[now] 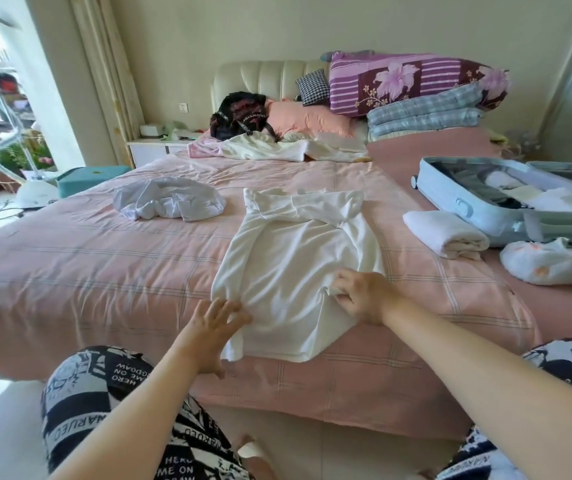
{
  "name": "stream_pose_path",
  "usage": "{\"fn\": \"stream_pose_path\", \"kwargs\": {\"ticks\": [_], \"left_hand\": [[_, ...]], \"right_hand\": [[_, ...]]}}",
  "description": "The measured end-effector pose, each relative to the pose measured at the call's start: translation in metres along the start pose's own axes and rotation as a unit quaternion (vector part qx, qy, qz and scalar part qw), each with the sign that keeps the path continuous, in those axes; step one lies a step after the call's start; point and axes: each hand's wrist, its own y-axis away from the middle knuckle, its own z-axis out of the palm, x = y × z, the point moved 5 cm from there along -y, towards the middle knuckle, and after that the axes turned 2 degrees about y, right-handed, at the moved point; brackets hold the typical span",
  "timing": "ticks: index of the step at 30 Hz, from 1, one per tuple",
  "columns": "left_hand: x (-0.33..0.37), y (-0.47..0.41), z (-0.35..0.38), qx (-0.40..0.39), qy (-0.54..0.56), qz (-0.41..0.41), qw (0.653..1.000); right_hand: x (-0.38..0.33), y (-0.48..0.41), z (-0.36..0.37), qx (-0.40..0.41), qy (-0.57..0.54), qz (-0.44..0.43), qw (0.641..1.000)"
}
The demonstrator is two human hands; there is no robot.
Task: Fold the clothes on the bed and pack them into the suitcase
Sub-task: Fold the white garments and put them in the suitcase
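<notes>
The white shirt (291,258) is lying flat on the bed (104,265), sleeves turned in, with the open suitcase (457,199) sitting well apart to its right. The left hand (213,329) is resting with spread, straight fingers on the near left edge, while the right hand (364,296) is pinching a tuck of cloth. The fold is likely going best with both hands taking the hem evenly — smoothing that bunched cloth first

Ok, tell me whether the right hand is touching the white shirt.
Touching. Head view shows the right hand pinching a fold of the white shirt.
</notes>
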Motion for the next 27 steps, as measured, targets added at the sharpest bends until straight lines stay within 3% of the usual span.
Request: {"fn": "stream_pose_path", "kwargs": {"ticks": [6, 10, 14, 17, 20, 22, 24, 27], "left_hand": [[0.009, -0.019, -0.014, 0.166, 0.018, -0.002, 0.986], [-0.023, -0.048, -0.053, 0.117, 0.212, -0.086, 0.966], [-0.049, -0.088, -0.111, 0.114, 0.404, -0.110, 0.901], [-0.060, -0.133, -0.152, 0.126, 0.386, -0.128, 0.905], [-0.072, -0.179, -0.156, 0.089, 0.412, -0.168, 0.891], [-0.079, -0.199, -0.150, 0.060, 0.372, -0.170, 0.910], [-0.082, -0.210, -0.145, 0.058, 0.310, -0.152, 0.937], [-0.078, -0.220, -0.134, 0.078, 0.339, -0.042, 0.937]], "right_hand": [[0.016, -0.035, -0.010, 0.007, -0.080, 0.111, 0.991], [0.034, -0.051, -0.026, 0.047, -0.116, 0.180, 0.976], [0.067, -0.073, -0.041, 0.063, -0.147, 0.249, 0.955], [0.093, -0.096, -0.049, 0.065, -0.154, 0.287, 0.943], [0.116, -0.119, -0.051, 0.063, -0.157, 0.315, 0.934], [0.133, -0.131, -0.044, 0.045, -0.130, 0.331, 0.934], [0.146, -0.137, -0.028, -0.015, -0.083, 0.340, 0.936], [0.152, -0.135, 0.005, -0.141, -0.061, 0.315, 0.936]]}}
